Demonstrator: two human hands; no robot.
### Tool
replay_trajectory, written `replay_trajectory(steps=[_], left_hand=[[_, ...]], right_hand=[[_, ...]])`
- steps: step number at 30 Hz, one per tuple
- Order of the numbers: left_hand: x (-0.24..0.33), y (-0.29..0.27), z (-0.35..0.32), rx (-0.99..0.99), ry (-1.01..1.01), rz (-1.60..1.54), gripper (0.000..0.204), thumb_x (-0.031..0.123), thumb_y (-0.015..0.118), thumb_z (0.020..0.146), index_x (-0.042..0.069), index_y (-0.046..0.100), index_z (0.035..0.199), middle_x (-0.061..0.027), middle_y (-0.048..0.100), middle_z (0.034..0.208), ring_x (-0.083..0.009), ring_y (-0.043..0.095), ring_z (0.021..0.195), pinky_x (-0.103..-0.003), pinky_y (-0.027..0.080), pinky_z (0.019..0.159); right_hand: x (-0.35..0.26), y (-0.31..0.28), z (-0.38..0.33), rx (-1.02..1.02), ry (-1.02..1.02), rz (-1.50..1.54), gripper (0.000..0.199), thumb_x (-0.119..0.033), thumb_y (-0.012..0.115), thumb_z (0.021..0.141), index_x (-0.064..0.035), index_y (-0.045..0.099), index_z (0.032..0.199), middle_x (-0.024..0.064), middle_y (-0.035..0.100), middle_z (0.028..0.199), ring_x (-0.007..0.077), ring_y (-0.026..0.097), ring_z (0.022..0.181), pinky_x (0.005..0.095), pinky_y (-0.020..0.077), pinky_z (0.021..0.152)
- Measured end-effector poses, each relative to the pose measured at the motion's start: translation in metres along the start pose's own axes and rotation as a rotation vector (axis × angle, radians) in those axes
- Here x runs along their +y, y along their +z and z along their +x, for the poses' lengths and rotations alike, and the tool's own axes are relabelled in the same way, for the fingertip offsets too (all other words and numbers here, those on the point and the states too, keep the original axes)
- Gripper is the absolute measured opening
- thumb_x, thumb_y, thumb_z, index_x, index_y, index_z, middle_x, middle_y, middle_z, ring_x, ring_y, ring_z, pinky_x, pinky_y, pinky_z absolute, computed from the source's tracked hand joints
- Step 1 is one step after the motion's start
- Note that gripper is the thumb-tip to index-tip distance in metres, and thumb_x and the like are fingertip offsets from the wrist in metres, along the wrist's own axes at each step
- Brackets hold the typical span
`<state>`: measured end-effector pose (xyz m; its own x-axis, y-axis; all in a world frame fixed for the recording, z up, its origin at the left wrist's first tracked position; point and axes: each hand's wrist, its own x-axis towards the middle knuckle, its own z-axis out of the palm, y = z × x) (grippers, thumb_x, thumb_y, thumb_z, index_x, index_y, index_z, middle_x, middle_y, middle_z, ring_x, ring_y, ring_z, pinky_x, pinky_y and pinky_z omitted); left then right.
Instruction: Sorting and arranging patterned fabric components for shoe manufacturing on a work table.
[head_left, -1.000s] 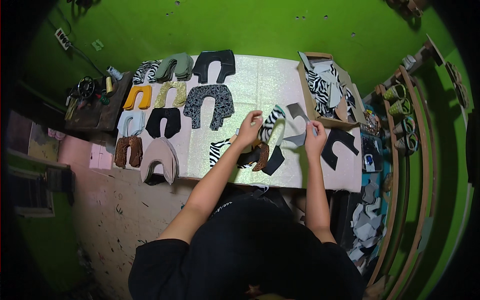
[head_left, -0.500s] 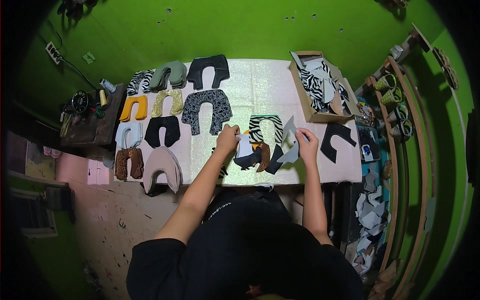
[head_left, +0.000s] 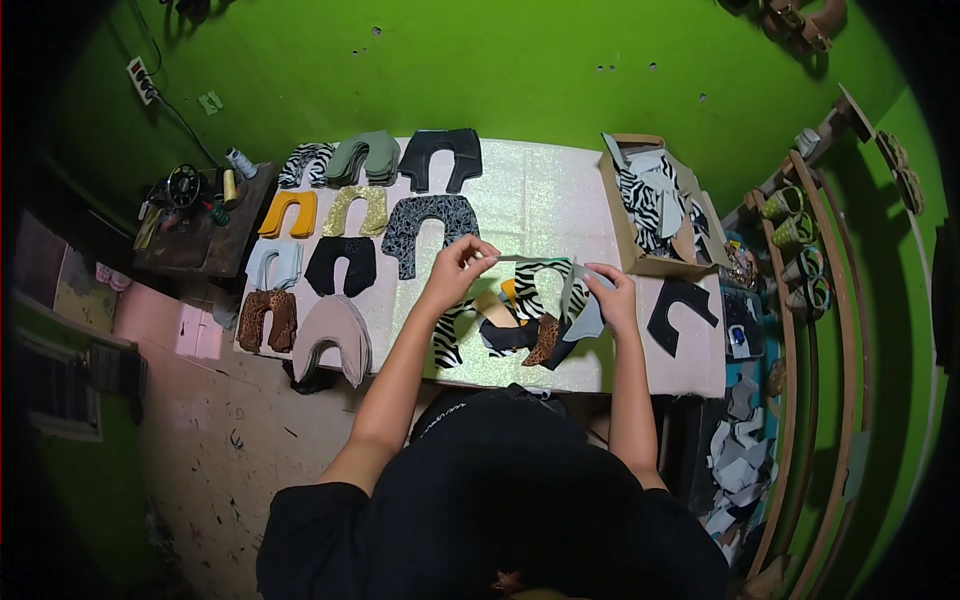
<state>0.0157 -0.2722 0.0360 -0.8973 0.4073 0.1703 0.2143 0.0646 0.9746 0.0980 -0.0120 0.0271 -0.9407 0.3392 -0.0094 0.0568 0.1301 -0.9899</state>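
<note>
My left hand is closed in a pinch on a thin pale strip-like piece, seen nearly edge-on above the pile. In my right hand, closed too, is a grey cut piece of sheet material. Between and below the hands lies a loose pile of cut pieces: a zebra-print arch, a zebra-print piece, a leopard-print piece and a beige piece. Black and orange bits show among them. Overlaps hide parts of several pieces.
Stacks of arch-shaped pieces stand on the table's left, among them a patterned grey stack and a pink stack. A cardboard box of scraps sits at the back right. Near it lies a black piece. Wooden rack at right.
My left hand has risen from the pile, and a thin piece is in its fingers. The white piece no longer shows on the pile; a beige one does. My right hand still grips the grey piece.
</note>
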Motion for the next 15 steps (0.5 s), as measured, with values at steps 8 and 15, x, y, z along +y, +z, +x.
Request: replay_trajectory(steps=[8,15], left_hand=[[0.049,-0.013,-0.005,0.247,0.015,0.511,0.015,0.018,0.065,0.075,0.006,0.058,0.081,-0.0032,0.059,0.078,-0.0127,0.051,0.077,-0.029,0.033,0.072],[0.047,-0.024,-0.016,0.378,0.156,0.82,0.016,0.022,0.062,0.077,0.009,0.056,0.084,-0.0044,0.061,0.084,-0.0206,0.052,0.088,-0.04,0.021,0.085]], right_hand=[[-0.029,0.008,0.013,-0.23,-0.029,0.047,0.03,-0.002,0.066,0.07,0.0009,0.06,0.1,0.0072,0.062,0.087,0.0114,0.057,0.077,0.0228,0.0453,0.068],[-0.054,0.015,0.031,-0.578,-0.074,-0.255,0.021,-0.009,0.067,0.071,0.0027,0.061,0.088,0.0045,0.061,0.074,0.0082,0.054,0.065,0.0232,0.0443,0.06]])
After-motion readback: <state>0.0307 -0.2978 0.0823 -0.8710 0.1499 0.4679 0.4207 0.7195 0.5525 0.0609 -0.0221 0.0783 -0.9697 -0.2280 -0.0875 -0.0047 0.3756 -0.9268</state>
